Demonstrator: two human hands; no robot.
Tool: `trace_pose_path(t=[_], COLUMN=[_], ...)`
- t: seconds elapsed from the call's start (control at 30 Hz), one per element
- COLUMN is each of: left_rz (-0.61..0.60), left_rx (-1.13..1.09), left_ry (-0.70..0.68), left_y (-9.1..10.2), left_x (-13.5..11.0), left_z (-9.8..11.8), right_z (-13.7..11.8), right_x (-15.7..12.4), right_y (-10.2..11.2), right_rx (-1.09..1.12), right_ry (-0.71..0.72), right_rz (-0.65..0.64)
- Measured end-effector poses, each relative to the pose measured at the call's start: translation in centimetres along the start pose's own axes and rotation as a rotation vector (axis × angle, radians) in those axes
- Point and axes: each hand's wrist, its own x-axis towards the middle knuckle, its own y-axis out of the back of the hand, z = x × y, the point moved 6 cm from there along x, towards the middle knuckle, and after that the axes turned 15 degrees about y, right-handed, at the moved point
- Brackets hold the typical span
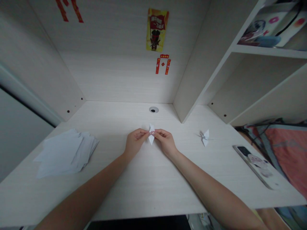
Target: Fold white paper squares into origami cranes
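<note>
**Folded white paper piece (151, 139) held from both sides above mid-desk**

At the far left of the pale wood-grain desk (148, 195), a pile of white paper sheets (59, 151) lies loosely fanned, its edges uneven. Above it, on the back panel (107, 64), red strips (77, 11) are cut off by the top edge of the view.

The left hand (136, 142) is nearly closed, fingers curled, thumb and forefinger pinching the left side of the folded piece. The piece stands near the centre, its pointed ends directed away from and towards the person. The fold detail at the fingertips is too small to read with certainty. Beyond it, a round cable grommet (153, 110) is set in the desk; higher up, a yellow-and-red packet (157, 30) is fixed to the panel.

The right hand (167, 141) mirrors the left, pinching the right side of the piece between thumb and forefinger.

Further right, what appears to be a folded paper crane (205, 138) rests on the desk, apart from the hand. A smartphone (256, 166) lies back up, near the right edge, beside a red-and-grey fabric bag (285, 150).
</note>
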Motion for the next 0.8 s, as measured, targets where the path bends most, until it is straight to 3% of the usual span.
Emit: trace_pose_path(t=[0.3,0.8], left_rz=[-0.032,-0.035], left_rx=[-0.052,-0.094], left_ry=[0.090,0.089], left_y=[-0.07,-0.08], left_x=[0.21,0.17], left_z=[-0.24,-0.33], right_z=[0.38,0.26], right_x=[0.04,-0.09], right_y=[0.38,0.08], right_rx=[-0.037,0.025], right_ry=[-0.023,-0.045], right_rz=[0.026,0.048])
